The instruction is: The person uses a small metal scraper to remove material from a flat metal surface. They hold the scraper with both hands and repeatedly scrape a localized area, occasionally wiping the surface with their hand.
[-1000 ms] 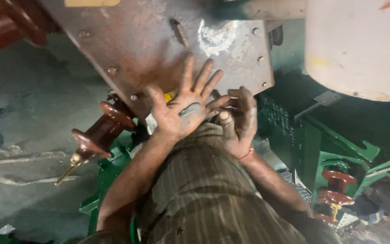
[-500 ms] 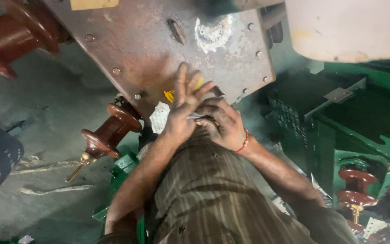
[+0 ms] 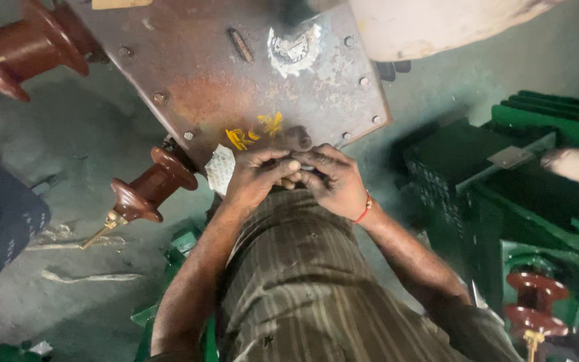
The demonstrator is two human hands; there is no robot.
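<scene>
Both hands met at the centre of the frame, at the lower edge of the rusty metal plate (image 3: pixel 236 74). The left hand (image 3: pixel 257 175) and right hand (image 3: pixel 335 182) curled together, fingers pinching a small thin metal piece (image 3: pixel 305 167) lying left to right between them. Both forearms rose from the lower frame. A brown insulator (image 3: pixel 147 191) stuck out to the left.

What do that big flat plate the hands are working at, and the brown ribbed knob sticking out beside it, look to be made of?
The plate looks like steel: grey, dull, with rust-brown patches, bolt heads along its edges and yellow paint marks. The brown knob seems to be glazed ceramic, glossy and ridged, with a brass-coloured pin at its tip. The left hand and right hand meet at the plate's lower edge.
</scene>
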